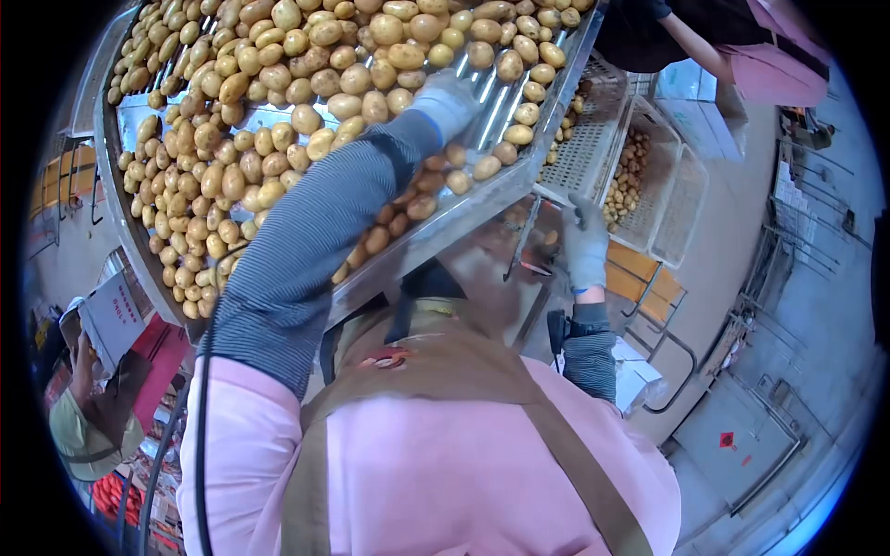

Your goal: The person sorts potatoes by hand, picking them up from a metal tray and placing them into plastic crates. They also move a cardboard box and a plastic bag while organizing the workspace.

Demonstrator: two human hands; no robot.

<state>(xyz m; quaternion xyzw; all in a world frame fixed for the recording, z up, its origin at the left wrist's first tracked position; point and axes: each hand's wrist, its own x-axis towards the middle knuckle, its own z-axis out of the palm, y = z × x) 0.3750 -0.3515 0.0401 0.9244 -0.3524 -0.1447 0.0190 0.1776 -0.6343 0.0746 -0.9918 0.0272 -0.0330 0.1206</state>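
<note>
The floor [746, 222] at right is grey-brown, turning bluish toward the frame's edge. Metal racking [816, 171] stands at upper right. A grey panel [700, 431] at lower right bears a red square [727, 439]. Orange panels [79, 181] show at left and right of centre. Blue-tinted light [820, 524] edges the lower right.

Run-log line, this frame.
left hand: gloved, among yellow-brown oval potatoes on metal rollers | right hand: gloved, near pale plastic crate | hold: unclear

Head camera, one: looking forward and steeply down over wearer's apron [454, 366] (wide round field); potato table [464, 209] close, outer margins seemingly warped.
</note>
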